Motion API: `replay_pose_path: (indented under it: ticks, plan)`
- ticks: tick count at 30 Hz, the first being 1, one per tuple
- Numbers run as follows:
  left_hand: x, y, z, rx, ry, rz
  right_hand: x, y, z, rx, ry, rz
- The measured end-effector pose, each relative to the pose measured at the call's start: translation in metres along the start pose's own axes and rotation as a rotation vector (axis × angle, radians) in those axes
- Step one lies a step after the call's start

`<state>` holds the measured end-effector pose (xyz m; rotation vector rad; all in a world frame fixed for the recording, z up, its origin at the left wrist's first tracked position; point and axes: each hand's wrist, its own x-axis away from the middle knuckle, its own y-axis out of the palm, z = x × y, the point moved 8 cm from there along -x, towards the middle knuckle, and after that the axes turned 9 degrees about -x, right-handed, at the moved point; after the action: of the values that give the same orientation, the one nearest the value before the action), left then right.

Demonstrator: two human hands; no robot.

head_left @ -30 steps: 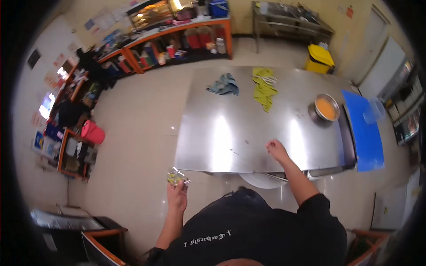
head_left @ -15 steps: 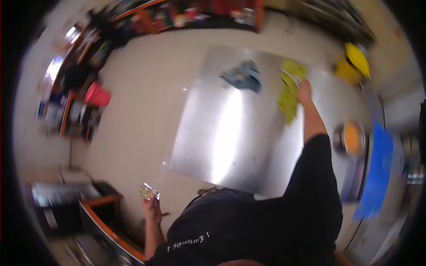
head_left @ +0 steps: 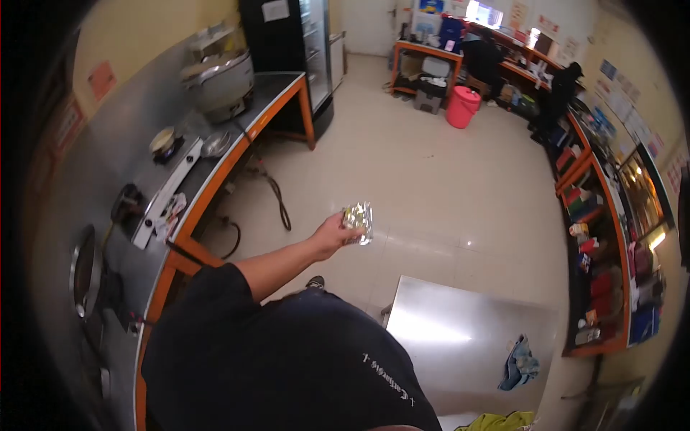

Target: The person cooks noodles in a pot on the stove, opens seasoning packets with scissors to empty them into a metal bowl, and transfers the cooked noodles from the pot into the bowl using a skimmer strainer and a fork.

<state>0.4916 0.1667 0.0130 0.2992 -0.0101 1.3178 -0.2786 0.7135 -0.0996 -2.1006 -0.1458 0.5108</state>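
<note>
My left hand (head_left: pixel 335 235) is stretched out over the tiled floor, its fingers closed around a shiny silver foil packet (head_left: pixel 359 223) with a yellowish tint. The packet's contents cannot be made out. My right hand is out of view. To the lower right stands a metal table (head_left: pixel 438 309) with a crumpled blue-grey cloth (head_left: pixel 519 365) on it. A yellow-green cloth (head_left: pixel 499 422) shows partly at the bottom edge of the view.
Along the left runs a steel counter with an orange frame (head_left: pixel 215 176), holding a large cooker (head_left: pixel 219 82), burners and a wok (head_left: pixel 86 273). A pink bucket (head_left: pixel 462 108) stands on the floor at the back. Orange-edged shelves (head_left: pixel 593 172) line the right, with a dark-clothed person (head_left: pixel 564 97) beside them.
My view has swung left, away from the table. The foil packet remains in my left hand, now at mid-view. My right hand, earlier on the yellow-green cloth, has left the view.
</note>
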Motion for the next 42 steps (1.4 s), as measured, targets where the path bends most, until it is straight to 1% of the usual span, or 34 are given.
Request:
replay_pose_path:
  ticks: [3, 5, 6, 7, 8, 9, 10, 11, 12, 13, 14, 15, 16, 17, 18, 19, 20, 21, 22, 24, 25, 26, 28, 29, 31, 32, 34, 36, 37, 38, 39, 40, 41, 42]
  plan:
    - [-0.004, -0.04, 0.012, 0.141, 0.028, 0.106, 0.013, -0.027, -0.103, -0.381, -0.227, 0.095]
    - [-0.005, -0.057, 0.019, 0.187, 0.04, 0.133, 0.037, -0.011, -0.173, -0.68, -0.361, -0.021]
    - [-0.005, -0.059, 0.026, 0.207, 0.061, 0.151, 0.058, 0.014, -0.212, -0.802, -0.341, -0.135]
    - [0.0, -0.058, 0.039, 0.217, 0.075, 0.119, 0.096, 0.033, -0.281, -0.608, -0.281, -0.182]
    - [-0.001, -0.066, 0.032, 0.254, 0.072, 0.145, 0.123, 0.102, -0.309, -1.289, 0.086, -0.387]
    - [-0.001, -0.067, 0.022, 0.244, 0.088, 0.102, 0.207, 0.065, -0.449, -1.041, 0.066, -0.659]
    - [-0.01, -0.077, 0.032, 0.217, 0.146, 0.057, 0.252, 0.1, -0.51, -1.094, 0.049, -0.84]
    - [-0.005, -0.083, 0.047, 0.2, 0.198, 0.05, 0.303, 0.123, -0.566, -1.322, 0.304, -1.066]
    - [0.009, -0.084, 0.059, 0.164, 0.25, 0.029, 0.352, 0.117, -0.638, -1.417, 0.179, -1.209]
    - [0.016, -0.096, 0.071, 0.138, 0.292, 0.053, 0.395, 0.115, -0.7, -1.539, 0.043, -1.414]
    - [0.022, -0.11, 0.072, 0.131, 0.315, 0.084, 0.435, 0.102, -0.749, -1.473, 0.112, -1.398]
    - [0.029, -0.129, 0.07, 0.144, 0.329, 0.108, 0.461, 0.1, -0.789, -1.438, -0.052, -1.443]
    - [0.035, -0.154, 0.059, 0.068, 0.289, 0.147, 0.493, 0.1, -0.821, -1.391, -0.206, -1.49]
    - [0.036, -0.189, 0.057, -0.023, 0.262, 0.188, 0.525, 0.098, -0.853, -1.39, -0.232, -1.52]
    - [0.049, -0.222, 0.069, -0.022, 0.275, 0.218, 0.557, 0.091, -0.881, -1.359, -0.308, -1.521]
    - [0.07, -0.252, 0.088, -0.115, 0.294, 0.266, 0.59, 0.087, -0.907, -1.322, -0.378, -1.52]
    - [0.086, -0.271, 0.103, -0.219, 0.318, 0.309, 0.614, 0.086, -0.926, -1.332, -0.395, -1.542]
    - [0.096, -0.307, 0.106, -0.333, 0.378, 0.406, 0.647, 0.09, -0.942, -1.332, -0.356, -1.627]
    - [0.103, -0.335, 0.105, -0.316, 0.373, 0.433, 0.675, 0.09, -0.958, -1.328, -0.315, -1.715]
    - [0.12, -0.391, 0.103, -0.19, 0.271, 0.438, 0.733, 0.082, -0.993, -1.312, -0.346, -1.801]
    - [0.133, -0.41, 0.109, 0.082, 0.349, 0.481, 0.759, 0.072, -1.011, -1.279, -0.474, -1.821]
    - [0.144, -0.43, 0.109, 0.075, 0.328, 0.491, 0.781, 0.063, -1.023, -1.243, -0.585, -1.823]
    - [0.157, -0.457, 0.091, 0.366, 0.157, 0.315, 0.823, 0.051, -1.05, -1.155, -0.672, -1.892]
    - [0.162, -0.475, 0.083, 0.386, 0.209, 0.334, 0.846, 0.042, -1.063, -1.114, -0.734, -1.939]
    - [0.175, -0.506, 0.089, 0.421, 0.269, 0.443, 0.893, 0.045, -1.085, -1.052, -0.885, -2.065]
    - [0.186, -0.52, 0.095, 0.457, 0.274, 0.532, 0.915, 0.042, -1.094, -0.999, -0.861, -2.174]
    - [0.201, -0.546, 0.106, 0.532, 0.362, 0.613, 0.953, 0.03, -1.113, -0.884, -0.903, -2.3]
    - [0.211, -0.582, 0.095, 0.406, 0.304, 0.819, 0.987, 0.031, -1.136, -0.995, -1.221, -2.296]
    - [0.21, -0.603, 0.08, 0.367, 0.336, 0.879, 1.005, 0.037, -1.149, -0.965, -1.247, -2.343]
    - [0.217, -0.609, 0.099, 0.334, 0.381, 0.919, 1.015, 0.044, -1.152, -0.933, -1.242, -2.386]
    - [0.215, -0.622, 0.099, 0.323, 0.391, 0.969, 1.023, 0.047, -1.161, -0.906, -1.225, -2.404]
    - [0.211, -0.63, 0.105, 0.328, 0.385, 0.99, 1.032, 0.047, -1.173, -0.904, -1.15, -2.461]
    - [0.211, -0.635, 0.112, 0.332, 0.402, 1.067, 1.034, 0.052, -1.18, -0.904, -1.068, -2.51]
    - [0.208, -0.649, 0.122, 0.319, 0.442, 1.148, 1.035, 0.062, -1.193, -0.914, -1.082, -2.527]
